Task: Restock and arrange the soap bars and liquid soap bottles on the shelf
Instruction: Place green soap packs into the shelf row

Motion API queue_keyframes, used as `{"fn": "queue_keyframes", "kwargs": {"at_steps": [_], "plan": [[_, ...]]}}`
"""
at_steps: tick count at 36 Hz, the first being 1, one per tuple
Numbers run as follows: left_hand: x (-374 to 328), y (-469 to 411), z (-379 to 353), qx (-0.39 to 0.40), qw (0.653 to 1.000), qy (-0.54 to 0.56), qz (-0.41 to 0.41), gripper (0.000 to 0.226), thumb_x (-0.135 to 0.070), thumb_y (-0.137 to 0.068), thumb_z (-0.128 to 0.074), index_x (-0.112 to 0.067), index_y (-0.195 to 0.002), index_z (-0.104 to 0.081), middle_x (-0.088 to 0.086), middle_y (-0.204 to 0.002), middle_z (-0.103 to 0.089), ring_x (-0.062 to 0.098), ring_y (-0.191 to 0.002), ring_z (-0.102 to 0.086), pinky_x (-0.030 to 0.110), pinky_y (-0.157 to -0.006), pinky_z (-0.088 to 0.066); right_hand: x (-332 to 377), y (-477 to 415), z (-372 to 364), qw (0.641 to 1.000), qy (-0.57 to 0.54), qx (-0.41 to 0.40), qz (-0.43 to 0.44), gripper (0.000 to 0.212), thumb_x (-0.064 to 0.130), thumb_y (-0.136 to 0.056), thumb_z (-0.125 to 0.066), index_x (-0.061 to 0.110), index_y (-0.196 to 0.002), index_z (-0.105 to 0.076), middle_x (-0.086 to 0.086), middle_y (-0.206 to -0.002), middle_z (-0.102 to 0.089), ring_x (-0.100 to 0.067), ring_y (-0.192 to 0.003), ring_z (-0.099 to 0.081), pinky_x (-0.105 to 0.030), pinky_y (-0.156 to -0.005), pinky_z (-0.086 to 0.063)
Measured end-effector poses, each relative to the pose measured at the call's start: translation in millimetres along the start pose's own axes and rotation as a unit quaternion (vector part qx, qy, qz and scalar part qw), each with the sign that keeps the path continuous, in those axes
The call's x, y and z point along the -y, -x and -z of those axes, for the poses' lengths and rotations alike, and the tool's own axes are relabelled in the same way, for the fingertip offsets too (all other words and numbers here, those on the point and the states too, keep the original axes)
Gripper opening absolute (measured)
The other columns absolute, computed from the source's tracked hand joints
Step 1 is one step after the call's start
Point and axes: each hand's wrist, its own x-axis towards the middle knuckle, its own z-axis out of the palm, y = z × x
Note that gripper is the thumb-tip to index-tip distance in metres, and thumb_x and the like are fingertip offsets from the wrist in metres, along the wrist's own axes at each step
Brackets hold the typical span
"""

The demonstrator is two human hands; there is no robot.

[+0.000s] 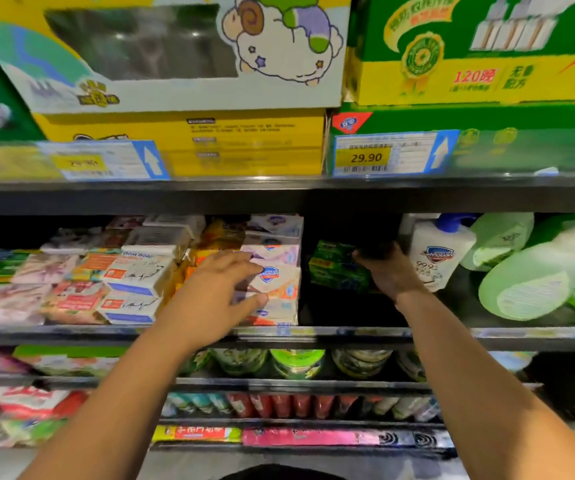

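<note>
Both arms bare, stretched forward and up. Left hand (216, 289) palm down, fingers extended, thumb spread. Right hand (391, 271) back to camera, fingers bent into shadow; grip unclear.

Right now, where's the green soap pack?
The green soap pack is on the middle shelf, right of centre in the head view, between the white soap boxes and pump bottle, beside the right hand.
</note>
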Motion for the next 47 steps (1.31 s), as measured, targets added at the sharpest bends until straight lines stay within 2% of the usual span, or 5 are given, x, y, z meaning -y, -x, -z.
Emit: {"fn": "queue_keyframes", "kwargs": {"at_steps": [8,16,23,33,47], "plan": [[16.7,20.5,1.2,-0.016,1.000,0.003,0.015,0.060,-0.063,-0.083,-0.044,-0.033,-0.131,-0.062,-0.008,-0.146,-0.051,0.021,-0.138,-0.037,0.042,-0.115,-0.033,26.3,1.7,-37.0,0.978,0.197,0.046,0.046,0.053,0.032,-0.109,-0.031,0.004,-0.153,-0.027,-0.026,-0.158,-0.026,-0.043,-0.136,-0.042,-0.039,-0.108,-0.036],[64.2,47.6,35.4,-0.158,0.987,0.016,-0.027,0.025,-0.031,-0.092,-0.057,-0.019,-0.108,-0.072,-0.005,-0.115,-0.069,0.019,-0.111,-0.057,0.033,-0.099,-0.041,58.7,39.4,-32.4,0.965,0.206,-0.099,0.132,0.069,0.056,-0.089,-0.033,0.006,-0.125,-0.064,-0.023,-0.127,-0.063,-0.041,-0.121,-0.054,-0.040,-0.097,-0.040],[170.4,109.0,77.7,-0.239,0.963,-0.010,0.124,0.029,-0.029,-0.088,-0.049,-0.014,-0.100,-0.071,0.003,-0.095,-0.068,0.022,-0.094,-0.054,0.031,-0.081,-0.039,114.5,89.7,-126.3,0.889,0.346,-0.032,0.299,0.036,0.047,-0.093,-0.050,0.022,-0.111,-0.070,-0.009,-0.090,-0.071,-0.032,-0.081,-0.065,-0.038,-0.074,-0.054],[331.6,176.8,117.7,-0.189,0.947,-0.027,0.260,0.047,-0.039,-0.084,-0.055,-0.007,-0.115,-0.069,0.017,-0.107,-0.065,0.039,-0.101,-0.061,0.044,-0.089,-0.050,222.8,126.2,-339.0,0.876,0.298,0.230,0.302,0.028,0.038,-0.094,-0.063,0.027,-0.119,-0.067,0.003,-0.112,-0.072,-0.010,-0.096,-0.064,-0.021,-0.084,-0.050],[401.1,155.8,103.2,-0.090,0.917,0.089,0.377,0.071,-0.057,-0.091,-0.059,-0.005,-0.134,-0.037,0.021,-0.127,-0.054,0.043,-0.113,-0.057,0.046,-0.088,-0.049,285.3,65.3,-529.3,0.823,0.442,0.214,0.286,0.070,0.042,-0.096,-0.060,0.017,-0.154,-0.030,-0.013,-0.157,-0.035,-0.035,-0.143,-0.031,-0.038,-0.116,-0.026]]}}
